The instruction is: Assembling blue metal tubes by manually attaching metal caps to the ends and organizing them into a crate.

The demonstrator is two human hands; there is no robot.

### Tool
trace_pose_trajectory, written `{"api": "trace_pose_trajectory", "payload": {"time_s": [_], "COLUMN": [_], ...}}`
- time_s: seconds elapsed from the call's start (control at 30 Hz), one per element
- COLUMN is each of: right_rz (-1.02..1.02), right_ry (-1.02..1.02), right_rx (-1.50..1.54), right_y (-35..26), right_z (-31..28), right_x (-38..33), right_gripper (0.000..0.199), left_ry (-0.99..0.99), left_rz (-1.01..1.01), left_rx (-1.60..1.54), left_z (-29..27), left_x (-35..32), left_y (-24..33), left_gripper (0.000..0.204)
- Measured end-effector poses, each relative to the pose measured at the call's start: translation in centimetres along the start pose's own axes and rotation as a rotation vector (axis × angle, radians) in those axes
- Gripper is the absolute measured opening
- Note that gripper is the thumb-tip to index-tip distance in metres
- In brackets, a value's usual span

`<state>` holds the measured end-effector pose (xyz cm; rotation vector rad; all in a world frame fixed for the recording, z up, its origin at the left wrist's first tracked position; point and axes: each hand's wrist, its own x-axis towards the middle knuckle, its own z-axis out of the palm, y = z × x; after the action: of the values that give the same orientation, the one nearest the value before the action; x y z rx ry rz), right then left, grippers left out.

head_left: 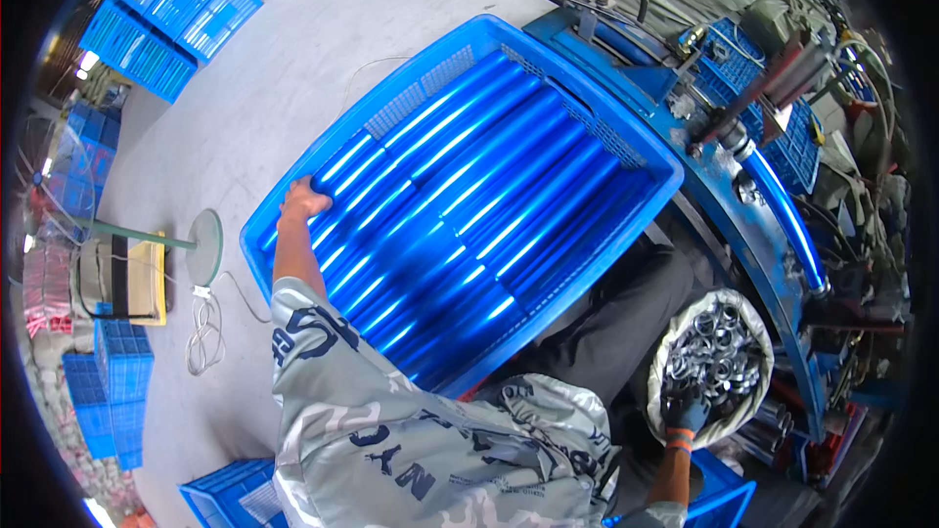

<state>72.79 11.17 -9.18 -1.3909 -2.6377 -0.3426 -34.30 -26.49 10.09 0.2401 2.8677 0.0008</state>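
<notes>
A large blue plastic crate point(657, 168) lies before me, holding rows of shiny blue metal tubes point(460, 176). My bare left hand point(305, 201) is at the crate's left rim, beside the tube ends; its fingers look curled over the rim with the thumb on the inner side. My right hand point(687, 415), in a dark glove with an orange cuff, reaches into a round white cloth-lined container point(657, 372). Silvery metal rings point(719, 347) fill that container, and my right fingertips are hidden among them.
A blue metal workbench point(729, 220) curves along the right, with a blue tube point(787, 215) fixed in a fitting there. Blue crates point(186, 0) are stacked at the far left. A standing fan point(64, 176) with a round base point(205, 246) and a coiled cable point(205, 337) is leftward.
</notes>
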Motion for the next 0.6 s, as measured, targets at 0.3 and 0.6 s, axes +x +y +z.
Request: {"api": "trace_pose_trajectory", "payload": {"time_s": [0.3, 0.6], "right_rz": [0.223, 0.409], "right_ry": [-0.096, -0.162], "right_rx": [0.159, 0.381], "right_y": [0.9, 4.1], "right_z": [-0.2, -3.5], "right_x": [-0.4, -2.1], "right_gripper": [0.023, 0.035], "left_ry": [0.038, 0.051], "left_rz": [0.268, 0.122], "left_rx": [0.217, 0.116], "left_z": [1.6, 0.4], "left_x": [-5.5, -11.4], "left_y": [5.3, 6.9], "left_gripper": [0.135, 0.161]}}
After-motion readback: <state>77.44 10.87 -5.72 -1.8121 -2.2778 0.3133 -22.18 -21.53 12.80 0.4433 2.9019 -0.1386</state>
